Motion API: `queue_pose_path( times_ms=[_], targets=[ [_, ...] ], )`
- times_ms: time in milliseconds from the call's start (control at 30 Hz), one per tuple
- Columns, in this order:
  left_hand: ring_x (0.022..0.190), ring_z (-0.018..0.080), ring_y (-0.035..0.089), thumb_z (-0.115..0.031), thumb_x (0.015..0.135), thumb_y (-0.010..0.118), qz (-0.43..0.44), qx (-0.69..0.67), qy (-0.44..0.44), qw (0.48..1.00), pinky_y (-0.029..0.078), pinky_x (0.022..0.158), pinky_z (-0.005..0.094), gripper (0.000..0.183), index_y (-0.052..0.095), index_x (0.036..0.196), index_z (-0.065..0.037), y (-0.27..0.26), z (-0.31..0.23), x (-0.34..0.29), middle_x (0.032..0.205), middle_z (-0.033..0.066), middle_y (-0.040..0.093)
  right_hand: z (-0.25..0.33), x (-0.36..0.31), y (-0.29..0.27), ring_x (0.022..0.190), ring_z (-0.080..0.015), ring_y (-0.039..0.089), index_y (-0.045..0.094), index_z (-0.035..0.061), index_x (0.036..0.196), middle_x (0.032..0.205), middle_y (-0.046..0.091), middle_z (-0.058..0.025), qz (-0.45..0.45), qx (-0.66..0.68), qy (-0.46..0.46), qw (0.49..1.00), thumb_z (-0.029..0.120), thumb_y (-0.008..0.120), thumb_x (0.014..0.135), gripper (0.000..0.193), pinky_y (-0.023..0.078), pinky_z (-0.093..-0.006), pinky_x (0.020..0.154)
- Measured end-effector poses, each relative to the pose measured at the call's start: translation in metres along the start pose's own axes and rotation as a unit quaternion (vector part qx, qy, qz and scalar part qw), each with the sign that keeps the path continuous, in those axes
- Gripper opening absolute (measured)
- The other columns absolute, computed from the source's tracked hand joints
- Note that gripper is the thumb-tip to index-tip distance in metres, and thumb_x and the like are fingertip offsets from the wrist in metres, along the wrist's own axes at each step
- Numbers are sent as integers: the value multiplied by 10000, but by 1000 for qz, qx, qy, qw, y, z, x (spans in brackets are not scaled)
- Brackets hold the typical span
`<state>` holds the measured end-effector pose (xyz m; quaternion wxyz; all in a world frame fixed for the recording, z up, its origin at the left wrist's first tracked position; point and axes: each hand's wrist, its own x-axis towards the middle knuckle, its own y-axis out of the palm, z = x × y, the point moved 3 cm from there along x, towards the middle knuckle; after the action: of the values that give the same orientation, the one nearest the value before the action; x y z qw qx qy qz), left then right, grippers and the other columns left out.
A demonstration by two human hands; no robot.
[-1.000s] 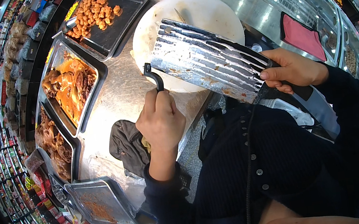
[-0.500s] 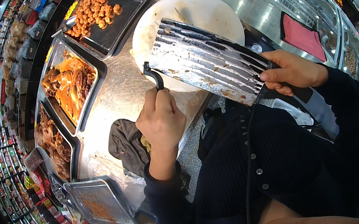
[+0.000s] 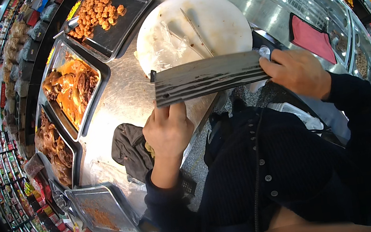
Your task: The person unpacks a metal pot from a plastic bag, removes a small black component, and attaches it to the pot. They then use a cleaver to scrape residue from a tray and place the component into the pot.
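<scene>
My right hand (image 3: 299, 72) is closed round the handle end of a broad cleaver (image 3: 211, 76), its dark, streaked blade stretched nearly level to the left. Below the blade's left end, my left hand (image 3: 168, 133) is a closed fist on a small black tool (image 3: 152, 76) with a curved handle. Only the tool's tip pokes out above the blade; the rest is hidden, and its kind cannot be made out. Behind the cleaver lies a round white chopping board (image 3: 224, 19) with clear plastic film (image 3: 163, 47) and a thin curved line on it.
Along the left stand a tray of brown fried balls (image 3: 95, 12), a tray of meat in orange sauce (image 3: 74, 92) and another meat tray (image 3: 54, 150). A dark cloth (image 3: 130, 150) lies beside my left wrist. A pink cloth (image 3: 312, 39) is at the right.
The cleaver has turned from a slant to nearly level, and its bright, streaked face now looks dark. It now covers most of the black tool. My right hand has risen slightly.
</scene>
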<state>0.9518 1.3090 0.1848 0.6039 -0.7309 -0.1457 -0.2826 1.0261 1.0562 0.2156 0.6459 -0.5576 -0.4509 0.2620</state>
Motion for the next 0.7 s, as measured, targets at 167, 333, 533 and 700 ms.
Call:
queue_pose_path(
  times_ms=[167,333,533,700],
  targets=[
    [492,246,543,-4,606,574,21,-52,-20,998,442,439,322,121,557,707,-70,8,19,-13,724,70,551,-54,2,11,611,-232,575,521,110,1055,746,499,-71,52,-64,-15,997,247,567,833,264,456,-327,511],
    [492,123,497,61,815,542,-22,-450,-233,862,371,418,266,153,480,894,-54,24,47,-28,686,63,554,-108,2,71,864,-331,610,453,90,1186,1039,601,-149,5,39,250,967,231,559,857,374,479,-396,681],
    [372,36,247,-202,913,554,-49,-842,-321,431,214,338,183,396,477,1261,-28,54,10,-31,518,-43,301,-120,29,212,756,-324,594,436,18,1155,834,561,-167,16,-114,328,938,63,474,824,336,486,-410,658],
    [368,38,227,-256,933,519,-82,-844,-352,396,210,347,185,365,496,1217,-28,57,-11,-23,516,-49,285,-82,48,195,963,-290,549,432,21,1147,997,534,-185,-90,52,301,948,64,553,824,348,458,-381,824]
  ],
)
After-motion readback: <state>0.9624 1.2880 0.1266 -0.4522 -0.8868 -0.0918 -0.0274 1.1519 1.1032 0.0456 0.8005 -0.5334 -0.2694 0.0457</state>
